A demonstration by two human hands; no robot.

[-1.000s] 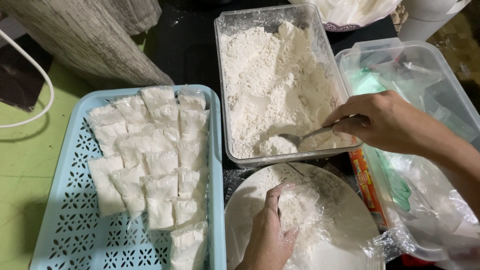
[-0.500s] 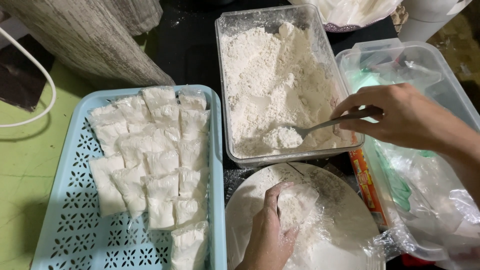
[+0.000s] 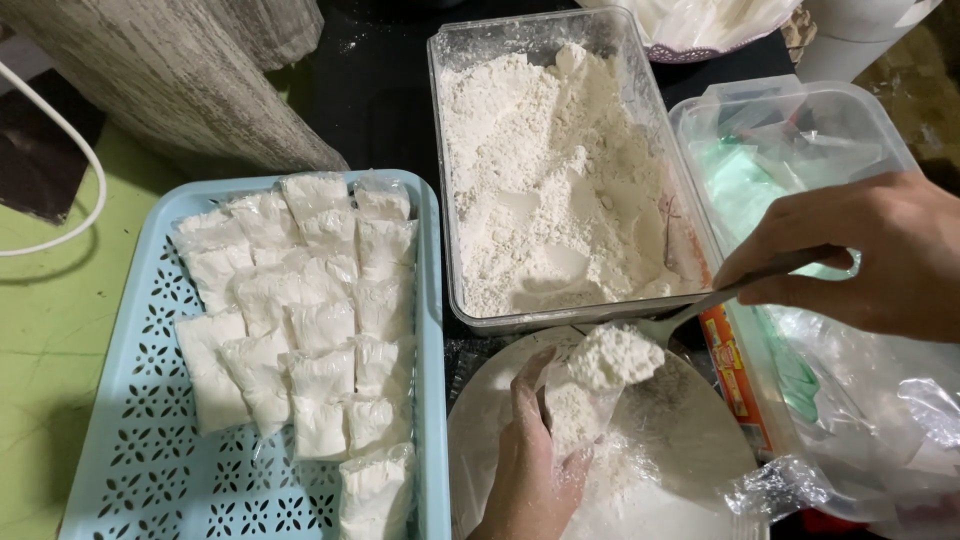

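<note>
My right hand point(image 3: 872, 252) grips a metal spoon point(image 3: 680, 318) heaped with white flour point(image 3: 614, 356). The loaded spoon hovers just over a small clear plastic bag point(image 3: 572, 418) that my left hand point(image 3: 528, 470) holds open above a round white plate point(image 3: 690, 440). The bag is partly filled with flour. Behind them stands a clear rectangular container of flour point(image 3: 560, 190). To the left, a light blue perforated tray point(image 3: 140, 440) carries several filled flour packets point(image 3: 300, 310) laid in rows.
A clear plastic bin point(image 3: 800, 140) with bags and wrappers sits at the right, with loose crumpled plastic point(image 3: 880, 430) in front. Grey striped cloth point(image 3: 180, 70) lies at the back left, a white cable point(image 3: 70, 160) on the green surface point(image 3: 40, 330).
My right hand lifted the spoon out of the flour container and brought it, heaped with flour, toward me over the bag. My left hand stayed on the bag.
</note>
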